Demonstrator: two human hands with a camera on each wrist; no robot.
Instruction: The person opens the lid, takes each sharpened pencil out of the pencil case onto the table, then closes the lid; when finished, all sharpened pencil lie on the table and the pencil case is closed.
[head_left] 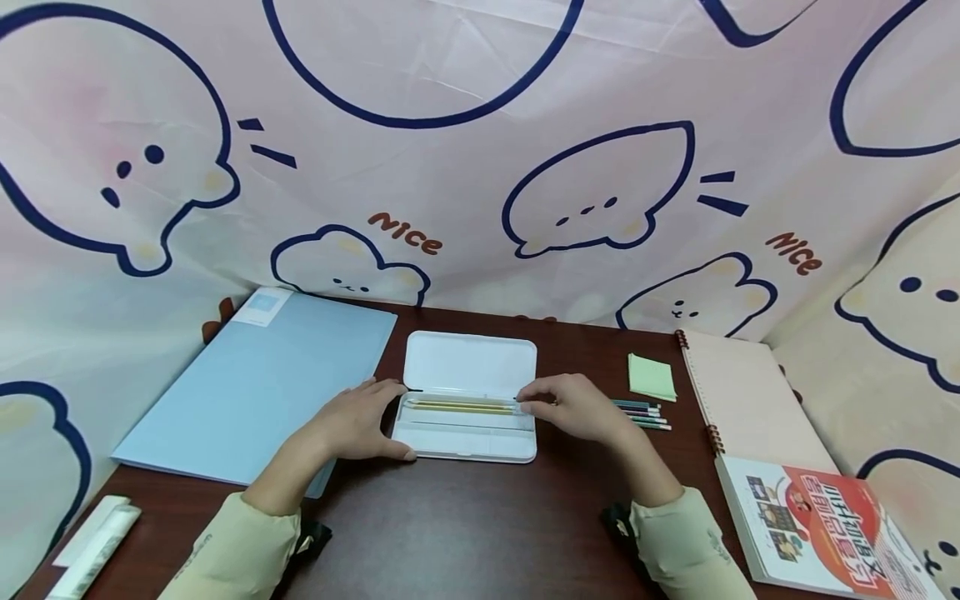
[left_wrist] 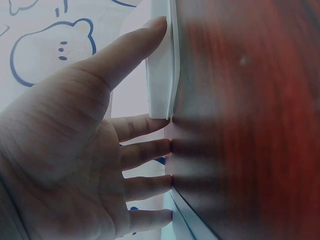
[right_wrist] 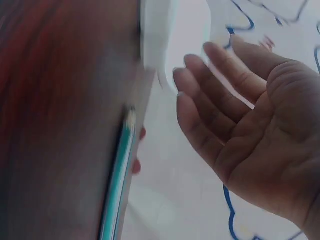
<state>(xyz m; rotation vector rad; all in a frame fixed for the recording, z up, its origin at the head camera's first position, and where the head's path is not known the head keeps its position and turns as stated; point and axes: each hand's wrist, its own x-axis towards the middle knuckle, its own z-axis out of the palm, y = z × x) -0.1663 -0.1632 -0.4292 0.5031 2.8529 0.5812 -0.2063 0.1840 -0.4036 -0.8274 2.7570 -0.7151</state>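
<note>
1. Find the case open on the worktop, between the left grip and the right grip, with the lid folded back on the far side.
2. Find the pencils, yellow, lying lengthwise in the far compartment of the case, nearer to the right grip than to the left at their right ends.
3. Read the left grip as released: fingers extended and spread at the left end of the case, thumb along its near corner, index fingertip at its lower edge.
4. Read the right grip as released: fingers loosely bent over the right end of the case, thumb apart from the index finger in the right wrist view. Note the right ends of the pencils at the fingertips; cannot tell whether touching.
5. Locate the loose pencils on the worktop to the right of the right grip, partly hidden by the hand.
6. Locate the folder, light blue, to the left of the case.
7. Locate the notes, green, beyond the loose pencils; farther right, the notebook, spiral-bound, with the book at its near end.
8. See the backdrop, cartoon-printed, behind the worktop.
</note>
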